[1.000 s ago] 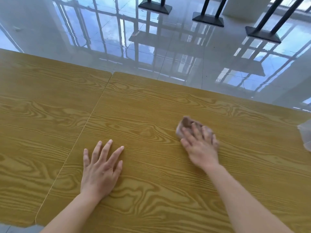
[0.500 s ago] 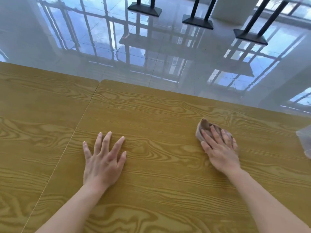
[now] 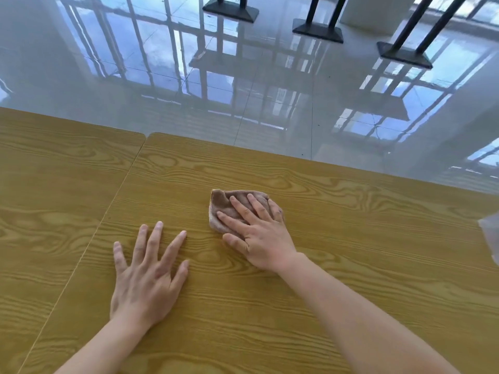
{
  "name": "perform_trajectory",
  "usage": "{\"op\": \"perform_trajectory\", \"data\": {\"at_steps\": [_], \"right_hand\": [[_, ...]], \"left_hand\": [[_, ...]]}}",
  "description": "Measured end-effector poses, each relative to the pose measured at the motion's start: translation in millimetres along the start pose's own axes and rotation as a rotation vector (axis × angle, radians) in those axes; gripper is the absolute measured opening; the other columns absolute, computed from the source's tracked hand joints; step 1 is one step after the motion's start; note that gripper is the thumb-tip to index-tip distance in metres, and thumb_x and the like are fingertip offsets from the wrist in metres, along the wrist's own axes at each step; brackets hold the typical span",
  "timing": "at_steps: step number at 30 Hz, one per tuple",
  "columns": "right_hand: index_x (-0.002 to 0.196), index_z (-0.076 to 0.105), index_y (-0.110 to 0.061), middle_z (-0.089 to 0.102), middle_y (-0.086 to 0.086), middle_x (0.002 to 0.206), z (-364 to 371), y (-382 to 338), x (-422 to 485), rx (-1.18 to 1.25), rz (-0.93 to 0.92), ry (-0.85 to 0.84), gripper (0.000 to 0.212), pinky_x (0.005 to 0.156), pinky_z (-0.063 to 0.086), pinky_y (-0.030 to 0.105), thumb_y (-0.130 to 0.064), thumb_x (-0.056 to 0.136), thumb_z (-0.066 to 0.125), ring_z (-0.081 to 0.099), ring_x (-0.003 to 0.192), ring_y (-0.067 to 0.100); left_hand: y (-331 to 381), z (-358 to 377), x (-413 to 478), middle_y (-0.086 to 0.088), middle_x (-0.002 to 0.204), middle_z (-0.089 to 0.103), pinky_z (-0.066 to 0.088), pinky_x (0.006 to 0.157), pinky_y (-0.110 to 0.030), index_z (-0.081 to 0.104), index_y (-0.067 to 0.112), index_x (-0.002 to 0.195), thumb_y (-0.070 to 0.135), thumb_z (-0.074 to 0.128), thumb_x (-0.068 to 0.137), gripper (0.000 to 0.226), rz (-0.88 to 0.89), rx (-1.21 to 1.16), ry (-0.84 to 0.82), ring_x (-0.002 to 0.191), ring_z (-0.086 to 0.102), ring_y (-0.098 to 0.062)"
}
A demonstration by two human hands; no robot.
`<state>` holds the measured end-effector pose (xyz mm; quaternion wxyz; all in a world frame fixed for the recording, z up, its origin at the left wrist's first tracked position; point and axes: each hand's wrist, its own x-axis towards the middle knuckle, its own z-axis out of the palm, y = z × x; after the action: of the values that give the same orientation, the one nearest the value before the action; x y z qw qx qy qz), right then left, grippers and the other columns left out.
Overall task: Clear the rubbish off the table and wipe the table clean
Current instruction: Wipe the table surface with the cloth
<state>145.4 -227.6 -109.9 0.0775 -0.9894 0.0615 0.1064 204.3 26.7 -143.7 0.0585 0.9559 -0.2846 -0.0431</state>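
**Right hand flat on cloth, left hand braced on table**

Far left: a second yellow-brown wood-grain table (image 3: 48,198), butted against the main one along a thin seam. Main yellow-brown wood-grain table (image 3: 351,265) fills the lower frame.

Left hand (image 3: 147,276): palm down, flat on the bare table, fingers spread, grip around nothing. Forearm runs off the bottom edge.

Just right of it and a little farther from the camera: small crumpled brownish-pink terry cloth (image 3: 225,209) lying on the main table near its middle. Right hand (image 3: 259,233) lies on top of it, fingers splayed and pressing down, not pinching; thumb rests on the table at the cloth's near edge. Cloth sticks out past the fingertips on the left and far sides; its right part is hidden under the palm and fingers.

Right edge: pale translucent plastic thing (image 3: 490,236), cut off by the frame, cannot tell what it is.

Beyond the tables: glossy grey tiled floor (image 3: 270,103) with window reflections, three black metal table bases (image 3: 318,29) at top, posts cropped.
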Motion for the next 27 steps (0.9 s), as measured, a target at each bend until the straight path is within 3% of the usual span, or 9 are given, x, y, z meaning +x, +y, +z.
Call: {"op": "perform_trajectory", "data": {"at_steps": [2, 5, 8, 10, 14, 16, 18, 23, 27], "right_hand": [[0.145, 0.0, -0.066, -0.012, -0.021, 0.162, -5.7, 48.2, -0.7, 0.004, 0.083, 0.035, 0.053, 0.117, -0.013, 0.051, -0.075, 0.093, 0.003, -0.019, 0.15, 0.014], [0.145, -0.004, -0.064, -0.016, -0.021, 0.161, -18.6, 103.2, 27.9, 0.013, 0.392, 0.032, 0.055, 0.117, -0.01, 0.056, -0.075, 0.091, 0.0, -0.02, 0.15, 0.018], [0.149, 0.002, -0.059, -0.013, -0.015, 0.164, -27.5, 91.7, 82.8, 0.123, 0.547, 0.031, 0.062, 0.113, -0.015, 0.063, -0.076, 0.089, -0.001, -0.021, 0.149, 0.028], [0.15, 0.003, -0.056, -0.013, -0.012, 0.165, -30.1, 54.3, 119.3, 0.151, 0.457, 0.022, 0.065, 0.111, -0.017, 0.065, -0.076, 0.089, -0.001, -0.022, 0.149, 0.032], [0.15, 0.008, -0.057, -0.008, -0.013, 0.165, -22.3, -41.1, 130.9, 0.054, 0.05, -0.012, 0.059, 0.111, -0.017, 0.064, -0.073, 0.093, 0.005, -0.021, 0.149, 0.03], [0.148, 0.01, -0.06, -0.002, -0.015, 0.165, -13.1, -50.2, 98.6, 0.004, -0.116, -0.009, 0.055, 0.113, -0.015, 0.059, -0.071, 0.094, 0.006, -0.015, 0.151, 0.025], [0.145, 0.008, -0.064, -0.001, -0.019, 0.164, -7.9, -16.7, 61.7, -0.023, -0.132, 0.023, 0.05, 0.116, -0.011, 0.055, -0.07, 0.095, 0.007, -0.013, 0.151, 0.018], [0.14, -0.01, -0.069, -0.019, -0.023, 0.16, -15.4, 118.9, -16.8, -0.055, 0.272, 0.004, 0.051, 0.119, -0.01, 0.05, -0.073, 0.089, -0.007, -0.026, 0.147, 0.012], [0.139, -0.006, -0.069, -0.012, -0.023, 0.162, -7.2, 158.6, -74.4, 0.025, 0.536, 0.005, 0.05, 0.12, -0.008, 0.049, -0.072, 0.09, -0.005, -0.019, 0.149, 0.011]], "left_hand": [[1.8, 0.6, 0.9, -0.004, 0.164, 0.015, 0.003, 0.116, -0.066, 0.02, 0.047, 0.152, 0.065, 0.021, 0.092, 0.062, 0.002, -0.006, -0.005, 0.152, 0.005, -0.026], [4.4, 0.5, 0.1, -0.005, 0.164, 0.018, 0.005, 0.116, -0.067, 0.024, 0.045, 0.151, 0.063, 0.025, 0.092, 0.062, 0.0, 0.014, -0.002, 0.152, 0.008, -0.027], [5.9, -2.0, 0.1, -0.005, 0.163, 0.021, 0.007, 0.116, -0.067, 0.029, 0.043, 0.15, 0.062, 0.029, 0.091, 0.062, -0.003, 0.019, -0.012, 0.152, 0.011, -0.028], [6.7, -3.3, 0.4, -0.005, 0.162, 0.022, 0.008, 0.116, -0.067, 0.03, 0.043, 0.149, 0.062, 0.03, 0.091, 0.062, -0.003, 0.019, -0.009, 0.151, 0.012, -0.028], [3.9, -6.0, -0.1, -0.004, 0.161, 0.025, 0.008, 0.117, -0.066, 0.035, 0.041, 0.148, 0.062, 0.033, 0.09, 0.061, -0.009, -0.001, -0.001, 0.151, 0.012, -0.026], [1.5, -6.4, -1.1, -0.004, 0.161, 0.027, 0.009, 0.117, -0.065, 0.038, 0.038, 0.147, 0.062, 0.034, 0.09, 0.062, -0.01, -0.01, 0.007, 0.151, 0.014, -0.025], [2.5, -5.9, -0.4, -0.004, 0.16, 0.028, 0.01, 0.117, -0.065, 0.04, 0.037, 0.146, 0.063, 0.034, 0.089, 0.062, -0.014, -0.021, 0.007, 0.151, 0.015, -0.024], [3.2, -6.7, -1.1, -0.004, 0.16, 0.028, 0.009, 0.117, -0.066, 0.039, 0.038, 0.145, 0.064, 0.032, 0.089, 0.062, -0.019, -0.032, -0.007, 0.15, 0.016, -0.026], [4.9, -7.2, -0.6, -0.005, 0.161, 0.026, 0.008, 0.116, -0.067, 0.036, 0.038, 0.146, 0.063, 0.031, 0.089, 0.062, -0.026, -0.025, -0.019, 0.151, 0.015, -0.028]]}}
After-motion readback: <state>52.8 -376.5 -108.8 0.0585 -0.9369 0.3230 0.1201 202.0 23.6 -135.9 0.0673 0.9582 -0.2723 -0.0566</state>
